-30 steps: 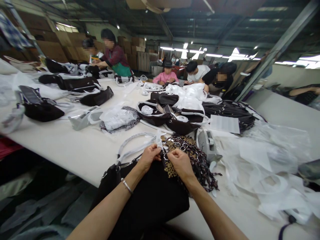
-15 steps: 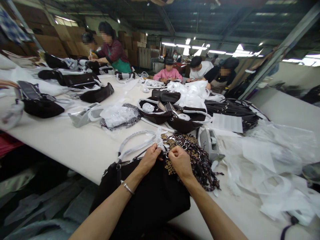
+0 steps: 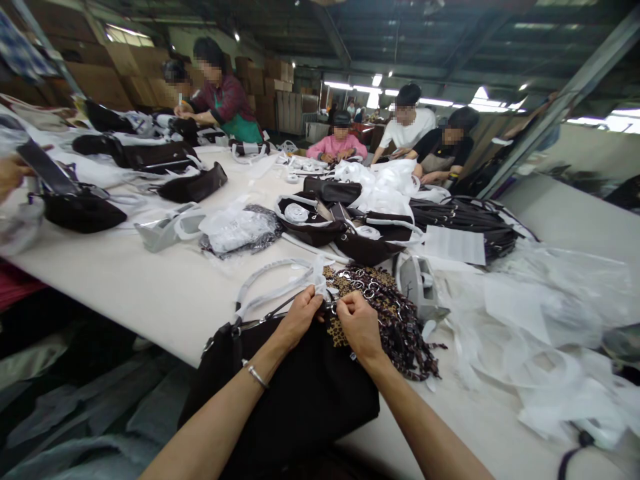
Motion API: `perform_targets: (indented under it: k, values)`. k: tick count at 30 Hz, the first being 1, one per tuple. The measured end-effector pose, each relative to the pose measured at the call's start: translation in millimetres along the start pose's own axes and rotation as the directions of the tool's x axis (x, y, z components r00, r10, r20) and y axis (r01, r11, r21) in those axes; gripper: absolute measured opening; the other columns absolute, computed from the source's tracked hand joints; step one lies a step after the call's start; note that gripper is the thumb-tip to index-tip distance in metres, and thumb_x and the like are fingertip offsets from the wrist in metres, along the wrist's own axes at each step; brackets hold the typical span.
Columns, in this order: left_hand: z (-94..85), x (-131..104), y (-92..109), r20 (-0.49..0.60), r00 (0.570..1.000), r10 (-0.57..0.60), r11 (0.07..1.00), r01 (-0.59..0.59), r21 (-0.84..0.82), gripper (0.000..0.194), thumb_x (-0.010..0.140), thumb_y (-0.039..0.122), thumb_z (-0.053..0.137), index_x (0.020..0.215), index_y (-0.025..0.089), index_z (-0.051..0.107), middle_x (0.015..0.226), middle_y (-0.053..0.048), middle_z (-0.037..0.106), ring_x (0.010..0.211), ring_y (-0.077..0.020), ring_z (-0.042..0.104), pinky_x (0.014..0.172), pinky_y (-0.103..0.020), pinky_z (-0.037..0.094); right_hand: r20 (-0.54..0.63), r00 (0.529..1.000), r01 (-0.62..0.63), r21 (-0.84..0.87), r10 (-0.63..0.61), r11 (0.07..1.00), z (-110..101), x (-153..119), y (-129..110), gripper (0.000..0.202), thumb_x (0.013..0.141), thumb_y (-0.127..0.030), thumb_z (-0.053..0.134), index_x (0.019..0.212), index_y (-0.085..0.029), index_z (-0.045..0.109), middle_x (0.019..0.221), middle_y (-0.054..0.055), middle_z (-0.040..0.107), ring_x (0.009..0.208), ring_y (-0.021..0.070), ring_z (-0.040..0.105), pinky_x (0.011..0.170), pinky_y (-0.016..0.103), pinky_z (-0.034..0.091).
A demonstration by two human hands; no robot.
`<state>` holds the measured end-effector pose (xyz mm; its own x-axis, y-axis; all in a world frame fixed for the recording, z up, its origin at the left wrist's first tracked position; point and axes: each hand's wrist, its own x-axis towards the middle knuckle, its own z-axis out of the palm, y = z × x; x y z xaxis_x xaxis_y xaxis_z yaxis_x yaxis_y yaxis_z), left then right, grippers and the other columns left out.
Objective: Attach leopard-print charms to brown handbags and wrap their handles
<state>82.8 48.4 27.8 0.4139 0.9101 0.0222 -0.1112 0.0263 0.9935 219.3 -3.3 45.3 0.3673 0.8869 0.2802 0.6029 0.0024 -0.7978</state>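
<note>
A black handbag (image 3: 295,400) lies at the table's near edge, its handle (image 3: 270,275) wrapped in white and looped up behind. My left hand (image 3: 301,313) is closed on the bag's top edge, at the base of the wrapped handle. Close beside it, my right hand (image 3: 359,323) pinches a bag charm, whose metal ring shows at the fingertips. A leopard-patterned piece (image 3: 337,330) hangs below that ring. Just behind my right hand is a pile of similar charms (image 3: 395,313) with silver rings and dark tassels. My fingers partly hide where ring and bag meet.
Beyond the charms stand open dark bags (image 3: 370,248) with white-wrapped edges. A grey tape dispenser (image 3: 423,287) is right of the pile. Dark straps (image 3: 465,227) and clear plastic wrapping (image 3: 540,360) cover the right side. Several co-workers work around the table, and a hand (image 3: 13,175) enters at far left.
My hands stay nearly in place, with a slight shift at the right fingertips. At the back, a co-worker in white has straightened up. The far-left hand has tilted a dark flap upright.
</note>
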Motion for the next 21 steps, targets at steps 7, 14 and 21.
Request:
perform_targets:
  k: [7, 14, 21]
  values:
    - [-1.9, 1.6, -4.7, -0.003, 1.0, 0.005, 1.0, -0.005, 0.022, 0.021, 0.088, 0.039, 0.053, 0.088, 0.018, 0.053, 0.075, 0.003, 0.05, 0.065, -0.0124, 0.049, 0.053, -0.022, 0.046, 0.157, 0.986, 0.037, 0.074, -0.048, 0.997, -1.6, 11.2, 9.9, 0.015, 0.084, -0.03, 0.052, 0.072, -0.02, 0.055, 0.062, -0.002, 0.061, 0.056, 0.0142, 0.056, 0.06, 0.024, 0.04]
    - [-0.7, 0.2, -9.4, -0.051, 0.999, 0.011, 0.998, -0.008, 0.066, 0.022, 0.088, 0.042, 0.053, 0.088, 0.02, 0.052, 0.077, 0.003, 0.051, 0.065, -0.0132, 0.052, 0.056, -0.024, 0.049, 0.156, 0.986, 0.047, 0.086, -0.06, 0.995, -0.1, 11.7, 13.2, 0.018, 0.087, -0.034, 0.051, 0.076, -0.02, 0.055, 0.063, -0.002, 0.062, 0.056, 0.0147, 0.058, 0.061, 0.025, 0.041]
    - [-4.2, 5.9, -16.7, -0.09, 0.995, -0.032, 0.989, 0.045, 0.138, 0.019, 0.088, 0.039, 0.05, 0.082, 0.022, 0.046, 0.071, 0.005, 0.049, 0.057, -0.0135, 0.057, 0.05, -0.025, 0.048, 0.24, 0.948, 0.237, -0.089, -0.21, 0.967, 2.4, 13.0, 17.4, 0.017, 0.091, -0.028, 0.046, 0.081, -0.02, 0.057, 0.071, 0.0, 0.063, 0.065, 0.0144, 0.06, 0.067, 0.024, 0.041]
